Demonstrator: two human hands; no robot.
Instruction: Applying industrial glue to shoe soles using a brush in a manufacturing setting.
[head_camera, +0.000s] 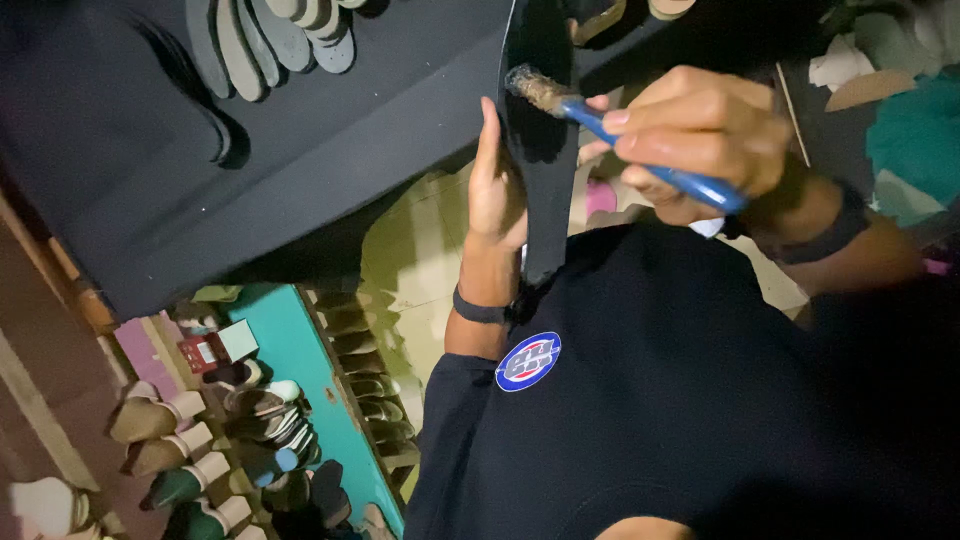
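Holding a black shoe sole (538, 150) upright in the middle of the view, the left hand (495, 190) cups its left edge, fingers closed along it, palm behind. The right hand (700, 135) is closed around a blue-handled brush (640, 140), whose clumped, glue-coloured bristles touch the sole near its upper part. The sole's long axis runs nearly vertical in the picture, one end up at the top edge, the other end down against the dark shirt (680, 400). As I judge it, the bristles could stray past the narrow edge and smear the left fingers, or the sole could twist under brush pressure, since only one side is gripped.
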